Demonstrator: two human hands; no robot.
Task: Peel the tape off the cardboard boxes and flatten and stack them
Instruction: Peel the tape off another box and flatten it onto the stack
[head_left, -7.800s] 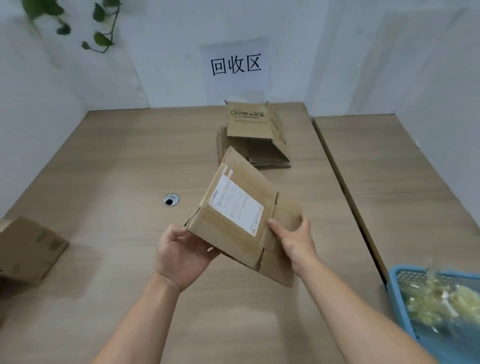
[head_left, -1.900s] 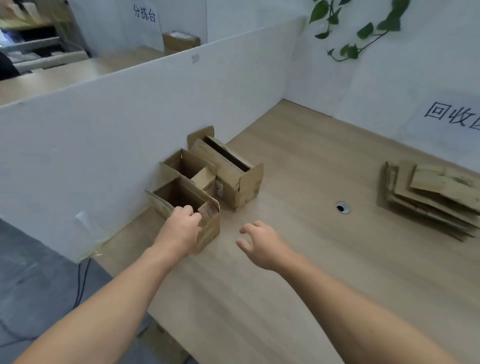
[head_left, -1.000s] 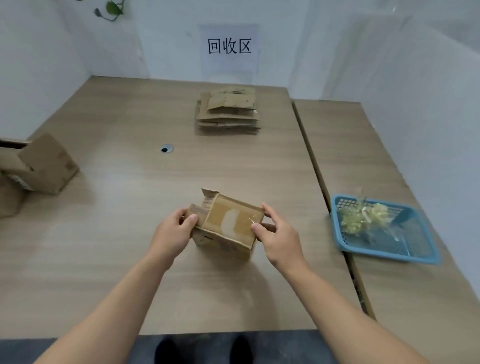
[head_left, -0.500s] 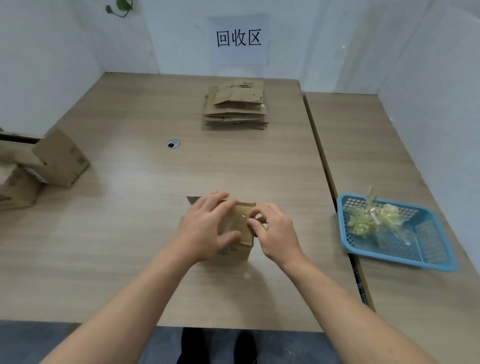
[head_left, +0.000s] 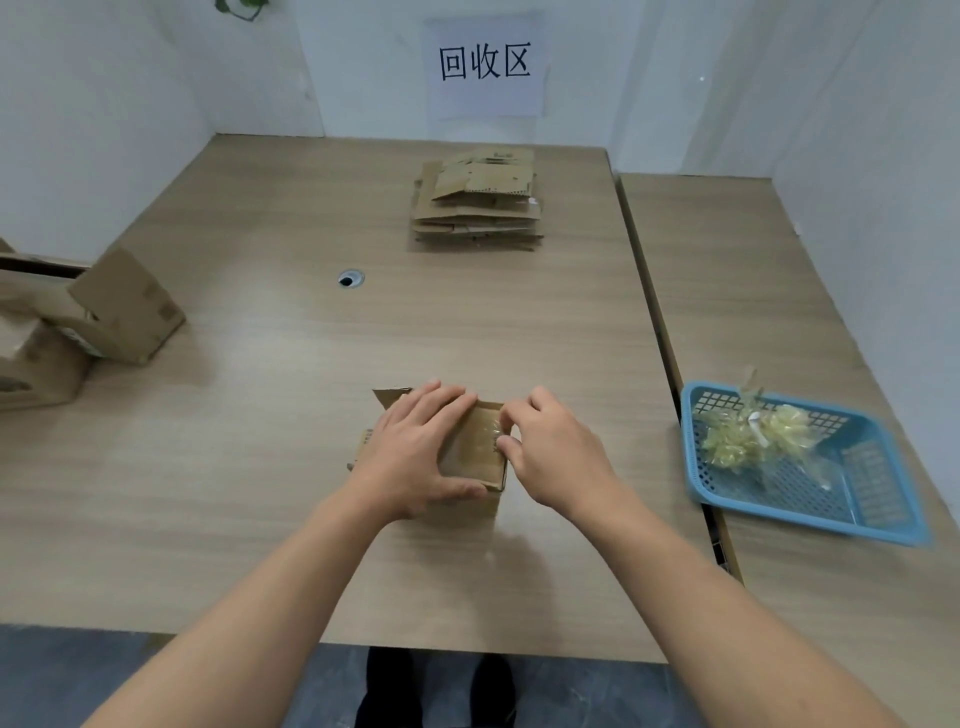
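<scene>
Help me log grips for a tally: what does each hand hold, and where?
The left hand presses flat on top of the small cardboard box, steadying it. The right hand pinches the tape at the box's right top edge.

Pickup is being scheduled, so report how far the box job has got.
Done: stack of flattened brown cardboard boxes far back, yellowish tape scraps in the blue plastic basket. In hand: left hand presses the small brown cardboard box, fingers of the right hand pinch its shiny tape. Remaining: upright cardboard boxes at the left.
</scene>
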